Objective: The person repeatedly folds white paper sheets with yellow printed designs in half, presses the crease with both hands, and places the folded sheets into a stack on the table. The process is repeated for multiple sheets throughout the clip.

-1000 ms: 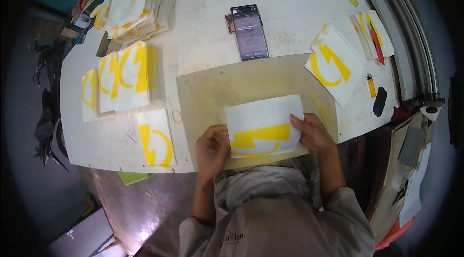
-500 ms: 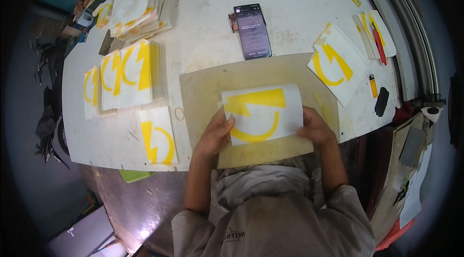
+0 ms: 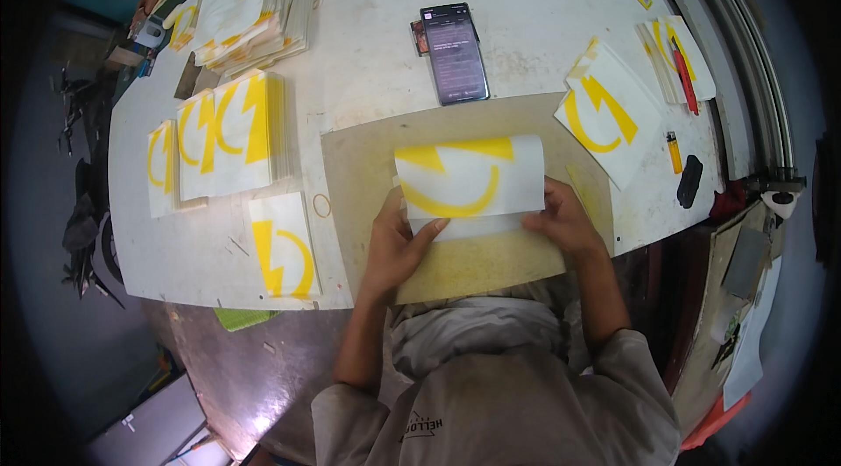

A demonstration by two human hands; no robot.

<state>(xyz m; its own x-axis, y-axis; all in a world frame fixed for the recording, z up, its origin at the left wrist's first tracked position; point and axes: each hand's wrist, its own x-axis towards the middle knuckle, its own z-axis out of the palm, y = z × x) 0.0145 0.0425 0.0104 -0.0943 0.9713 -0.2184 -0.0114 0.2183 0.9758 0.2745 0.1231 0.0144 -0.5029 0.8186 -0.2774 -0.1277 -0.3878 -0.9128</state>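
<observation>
The person is holding a white rectangular sheet printed with a yellow arc-and-arrow mark over a tan cardboard mat that is lying on the white worn counter. The sheet's long axis is running left to right across the person's front, with its near edge lying just ahead of both hands. The left hand is lying mostly flat, fingers spread along the sheet's lower left corner, its grip pressing rather than pinching. The right hand is curling at the lower right edge, its grip pinching the sheet. Both hands are sitting about equally close, one at each end. A dark smartphone is resting just beyond the mat, and a stack of matching printed sheets is sitting well off to the left.
</observation>
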